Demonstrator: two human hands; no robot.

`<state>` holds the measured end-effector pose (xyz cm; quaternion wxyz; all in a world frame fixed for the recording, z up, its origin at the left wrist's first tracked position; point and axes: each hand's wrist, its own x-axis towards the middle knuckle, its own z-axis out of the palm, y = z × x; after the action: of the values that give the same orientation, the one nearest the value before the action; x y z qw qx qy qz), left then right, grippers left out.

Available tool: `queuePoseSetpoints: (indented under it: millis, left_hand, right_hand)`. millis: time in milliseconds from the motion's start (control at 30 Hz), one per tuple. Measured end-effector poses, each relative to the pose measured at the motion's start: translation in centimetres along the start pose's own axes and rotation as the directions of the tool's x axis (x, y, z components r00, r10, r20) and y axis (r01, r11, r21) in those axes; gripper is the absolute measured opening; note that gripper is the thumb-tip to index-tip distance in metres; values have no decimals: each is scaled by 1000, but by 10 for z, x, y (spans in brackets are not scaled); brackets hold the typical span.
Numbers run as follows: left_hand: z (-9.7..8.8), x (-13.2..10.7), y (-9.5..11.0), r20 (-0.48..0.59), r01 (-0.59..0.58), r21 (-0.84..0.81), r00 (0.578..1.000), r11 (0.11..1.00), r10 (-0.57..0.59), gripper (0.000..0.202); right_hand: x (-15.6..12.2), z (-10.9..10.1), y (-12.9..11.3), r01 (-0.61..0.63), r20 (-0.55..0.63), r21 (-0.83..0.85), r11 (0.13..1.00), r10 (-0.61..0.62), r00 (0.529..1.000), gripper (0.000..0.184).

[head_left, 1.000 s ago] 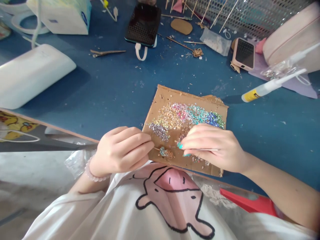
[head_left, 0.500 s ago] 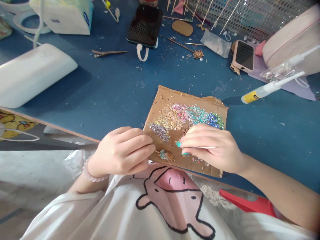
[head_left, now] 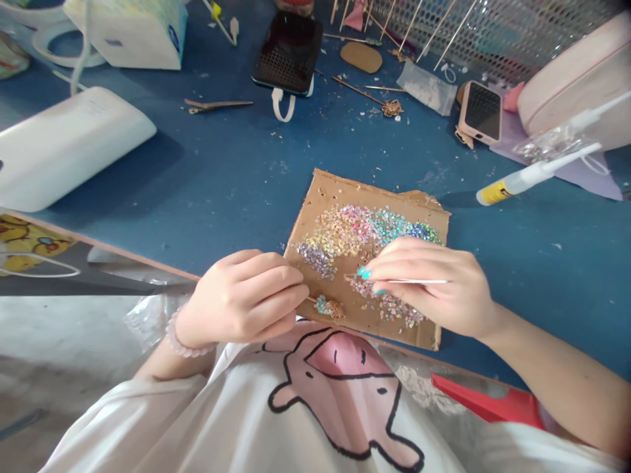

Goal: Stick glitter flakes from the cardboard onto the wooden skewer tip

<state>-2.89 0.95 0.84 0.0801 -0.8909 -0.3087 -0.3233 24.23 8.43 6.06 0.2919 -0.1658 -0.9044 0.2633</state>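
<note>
My left hand [head_left: 251, 295] is closed around the thin stem of a hairpin-like stick. Its ornamental end [head_left: 330, 307], set with pale blue pieces and gold-coloured filigree, pokes out past the fingers over the cardboard. In my right hand [head_left: 428, 279], the fingers pinch slim metal tweezers [head_left: 414, 282], whose tips point left over pinkish chips [head_left: 362, 286]. Beneath both lies a cardboard piece [head_left: 315, 197] with small shiny chips sorted in colour patches: yellow-orange [head_left: 335, 233], purple-grey [head_left: 315, 259], teal [head_left: 389, 223] and blue. The right hand partly covers the blue and pink chips.
On the blue table [head_left: 221, 177] are a white device [head_left: 73, 151], a hair clip [head_left: 217, 105], a black device with a cable [head_left: 288, 52], and a phone [head_left: 480, 112]. A glue bottle [head_left: 497, 192] is at right. A metal mesh basket [head_left: 493, 39] stands behind.
My right hand and the tweezers have moved right and slightly up, away from the ornament to the pinkish chips, uncovering more of them. My left hand stays nearly still with the stick.
</note>
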Motion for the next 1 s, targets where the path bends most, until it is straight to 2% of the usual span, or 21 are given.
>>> queuePoseSetpoints:
  millis: [67, 233, 433, 533, 633, 733, 1000]
  left_hand:
    - [0, 0, 0, -3, 0, 0, 1000, 1000, 0, 14]
    - [0, 0, 0, -5, -6, -3, 1000, 1000, 6, 12]
    - [0, 0, 0, -4, -7, -4, 1000, 1000, 7, 12]
    - [0, 0, 0, -1, -12, -6, 1000, 1000, 12, 12]
    - [-1, 0, 0, 0, -13, -8, 1000, 1000, 13, 14]
    - [-1, 0, 0, 0, -27, -15, 1000, 1000, 27, 11]
    - [1, -1, -1, -6, -27, 2, 1000, 1000, 27, 11]
  right_hand:
    - [-1, -5, 5, -22, -40, -27, 999, 20, 999, 10]
    - [-1, -12, 17, -174, -180, -181, 968, 141, 974, 12]
    - [-1, -12, 21, -190, -184, -203, 961, 153, 971, 12]
    - [-2, -11, 17, -130, -127, -106, 986, 117, 985, 11]
    - [-4, -9, 9, -7, 35, 64, 998, 5, 999, 5]
    - [-5, -4, 1, 11, 138, 152, 988, -32, 990, 4]
    - [-5, 2, -5, 5, 134, 158, 987, -26, 991, 6]
